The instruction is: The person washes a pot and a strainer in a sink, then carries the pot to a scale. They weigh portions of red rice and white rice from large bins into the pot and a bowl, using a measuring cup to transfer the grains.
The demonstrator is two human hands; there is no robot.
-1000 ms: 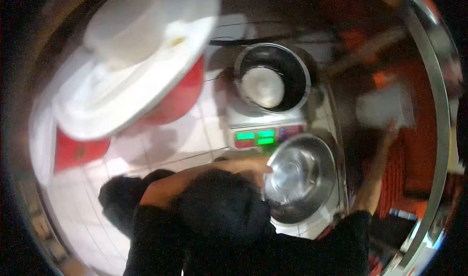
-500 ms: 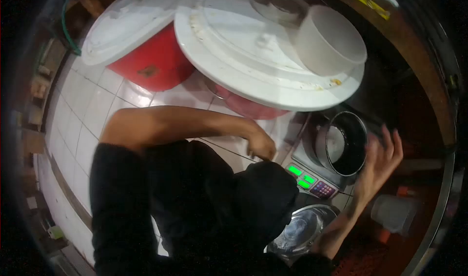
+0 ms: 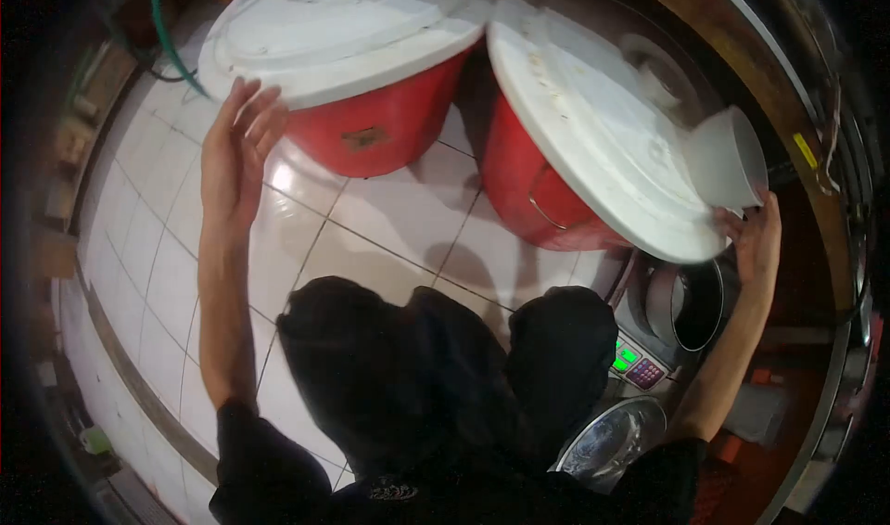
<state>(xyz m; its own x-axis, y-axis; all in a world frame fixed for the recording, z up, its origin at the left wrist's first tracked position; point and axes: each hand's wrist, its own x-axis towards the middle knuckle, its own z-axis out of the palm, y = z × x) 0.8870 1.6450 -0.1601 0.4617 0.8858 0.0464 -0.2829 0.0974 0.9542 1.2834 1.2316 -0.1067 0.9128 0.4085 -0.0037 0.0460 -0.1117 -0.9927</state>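
Observation:
My left hand [image 3: 239, 159] is raised at the left, fingers apart, right at the rim of a white lid [image 3: 343, 38] on a red bucket [image 3: 371, 135]. My right hand [image 3: 760, 247] reaches to the lower right edge of a second white lid [image 3: 575, 89], which covers a larger red bucket [image 3: 524, 172] with a wire handle. Its fingers are spread close below a white plastic tub [image 3: 728, 159] lying tilted on that lid. Some of those fingertips are partly hidden at the rim.
Below the right lid, a dark-lined pot [image 3: 697, 307] sits on a digital scale [image 3: 640, 363] with green displays. A shiny metal bowl [image 3: 612, 441] stands near my right arm. A green hose [image 3: 165, 38] hangs at upper left. Pale floor tiles [image 3: 371, 237] lie between.
My left hand has swung from beside the scale out to the left bucket's lid. My right hand has moved from the pot up to the right lid's edge. The view has shifted.

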